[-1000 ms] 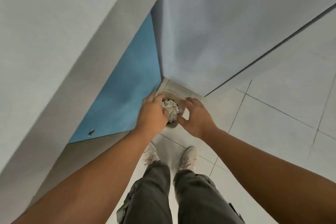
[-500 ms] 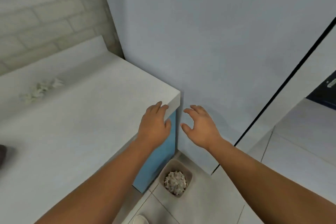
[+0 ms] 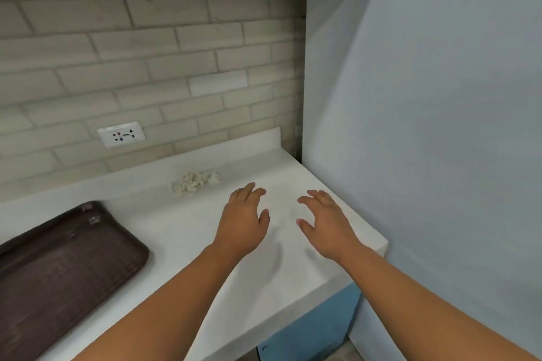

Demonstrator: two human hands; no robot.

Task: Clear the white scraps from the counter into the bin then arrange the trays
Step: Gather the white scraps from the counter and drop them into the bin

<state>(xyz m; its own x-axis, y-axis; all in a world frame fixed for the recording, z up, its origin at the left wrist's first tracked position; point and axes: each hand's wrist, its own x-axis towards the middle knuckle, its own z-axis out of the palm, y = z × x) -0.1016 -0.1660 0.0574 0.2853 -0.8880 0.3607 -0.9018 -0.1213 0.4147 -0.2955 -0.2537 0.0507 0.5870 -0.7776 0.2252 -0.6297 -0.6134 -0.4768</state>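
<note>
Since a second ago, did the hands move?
Yes. The left hand and right hand rose from low beside the blue cabinet to above the counter, nearer the scraps.

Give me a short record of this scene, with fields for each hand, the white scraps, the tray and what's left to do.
left hand: open, fingers spread, over the counter, holding nothing
right hand: open, fingers spread, beside the left hand, holding nothing
white scraps: small pile near the back of the counter, just beyond the left hand, not touched
tray: dark brown, flat on the counter at the left, apart from the scraps
bin: not in view
left to do: scraps not yet cleared
</note>
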